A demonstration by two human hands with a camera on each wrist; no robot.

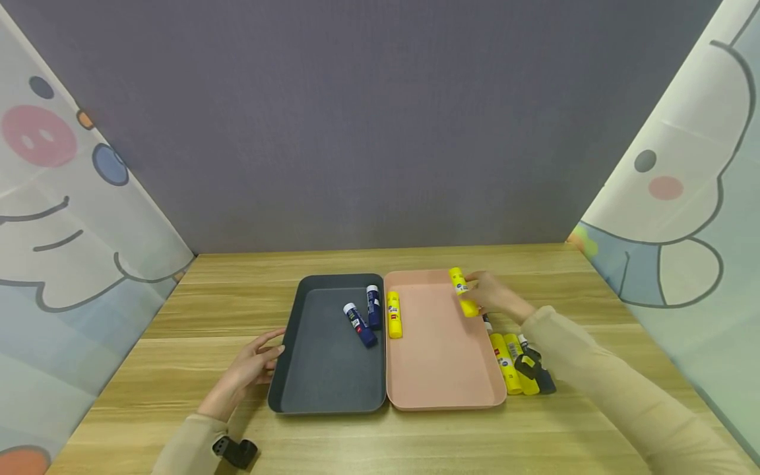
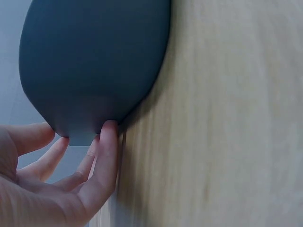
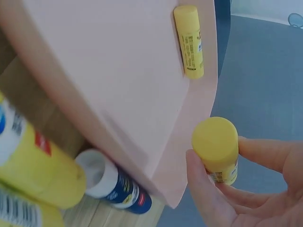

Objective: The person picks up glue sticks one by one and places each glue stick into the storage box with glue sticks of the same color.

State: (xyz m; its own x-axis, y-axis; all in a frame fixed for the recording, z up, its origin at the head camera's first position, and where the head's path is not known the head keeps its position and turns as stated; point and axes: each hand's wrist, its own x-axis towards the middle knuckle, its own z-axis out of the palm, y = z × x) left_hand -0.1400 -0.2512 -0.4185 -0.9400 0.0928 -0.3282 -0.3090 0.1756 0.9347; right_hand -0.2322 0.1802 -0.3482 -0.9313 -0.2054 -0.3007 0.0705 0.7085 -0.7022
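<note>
Pink tray, with a held glue stick by its far right corner

Behind everything rises a grey panel, meeting the far edge of the wooden surface; wood runs outward on both sides of the trays, and the head view cuts off its near edge. The grey tray sits close against the pink one's left side. The left wrist view shows just its outer wall, the inside hidden; the left hand has its fingers spread apart, tips against that wall. The right hand has its fingers clamped on the held stick, seen nearly end-on from the right wrist; whether it touches the rim, I can't tell. Right of the pink tray, two yellow sticks lie beside a dark blue stick, partly covered by the wrist camera. The right wrist view crops that yellow pair but reveals another blue stick by the tray's wall, mostly hidden from the head. One yellow stick lies inside the pink tray's left edge; two blue sticks lie in the grey.
</note>
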